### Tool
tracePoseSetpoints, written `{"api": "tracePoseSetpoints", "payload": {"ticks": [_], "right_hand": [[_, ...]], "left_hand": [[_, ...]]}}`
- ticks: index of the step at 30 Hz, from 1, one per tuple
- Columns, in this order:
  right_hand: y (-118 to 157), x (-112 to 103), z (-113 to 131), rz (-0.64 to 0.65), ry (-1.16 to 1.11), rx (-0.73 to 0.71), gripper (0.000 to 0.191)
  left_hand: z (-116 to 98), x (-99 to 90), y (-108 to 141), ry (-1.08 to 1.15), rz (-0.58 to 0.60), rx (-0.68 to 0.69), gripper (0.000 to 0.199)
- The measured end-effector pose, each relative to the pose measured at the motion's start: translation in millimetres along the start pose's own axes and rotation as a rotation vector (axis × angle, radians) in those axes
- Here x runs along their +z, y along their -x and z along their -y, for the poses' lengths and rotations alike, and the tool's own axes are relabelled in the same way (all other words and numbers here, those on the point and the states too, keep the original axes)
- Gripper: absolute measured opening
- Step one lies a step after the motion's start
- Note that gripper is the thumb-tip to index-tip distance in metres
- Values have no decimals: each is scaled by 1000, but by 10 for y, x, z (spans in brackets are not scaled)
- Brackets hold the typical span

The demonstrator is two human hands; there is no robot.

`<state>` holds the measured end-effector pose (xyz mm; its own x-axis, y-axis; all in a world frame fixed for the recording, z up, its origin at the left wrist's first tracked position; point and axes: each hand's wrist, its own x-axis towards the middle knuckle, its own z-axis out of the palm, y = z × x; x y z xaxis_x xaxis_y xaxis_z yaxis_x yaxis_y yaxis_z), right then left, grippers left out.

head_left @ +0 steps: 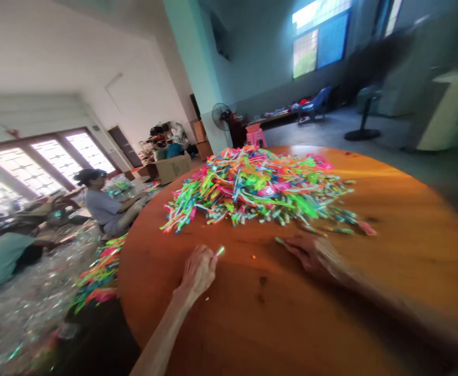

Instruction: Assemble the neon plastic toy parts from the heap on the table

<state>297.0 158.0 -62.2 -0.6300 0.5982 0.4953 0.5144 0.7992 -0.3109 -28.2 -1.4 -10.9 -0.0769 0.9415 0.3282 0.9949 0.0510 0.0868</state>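
My left hand (199, 269) is closed just above the wooden tabletop, pinching a small stick-like piece (220, 250) whose pale green-white tip pokes out past the fingers. On the right, my right hand (307, 249) lies low over the table, fingers together. A small pale tip (279, 241) shows at its fingertips, slightly blurred; the rest is hidden by the hand. Beyond both hands rises a heap of thin, bright plastic strips (248, 183) in green, orange, pink and blue, many with whitish ends. What exactly these pieces are cannot be made out.
The round wooden table (401, 219) carries a tiny orange bit (253, 257). To the left, a seated person (105, 203) and another person in a light green top (5, 261) are among clear plastic (36, 308). A pink stool (256, 137) and a fan (221, 116) stand behind.
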Motion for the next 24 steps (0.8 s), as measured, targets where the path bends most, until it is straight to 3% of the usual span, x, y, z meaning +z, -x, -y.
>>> {"api": "tracePoseSetpoints", "payload": {"ticks": [5,11,14,16,19,24], "right_hand": [[-342,151,198,147,-6,81,41],[-491,272,416,135,194,87,39],[-466,258,416,150,183,76,39],[-461,230,405,150,168,62,38],[-476,197,400,153,153,40,36],[-513,192,412,206,156,72,35]], "left_hand": [[7,175,-170,38,-55,-70,20],[481,316,-701,94,-146,-170,23],[682,434,-985,100,-137,-177,36],[747,501,-1117,94,-109,-161,31],[774,535,-1197,72,-74,-136,18],[701,415,-1119,15,-40,-115,16]]}}
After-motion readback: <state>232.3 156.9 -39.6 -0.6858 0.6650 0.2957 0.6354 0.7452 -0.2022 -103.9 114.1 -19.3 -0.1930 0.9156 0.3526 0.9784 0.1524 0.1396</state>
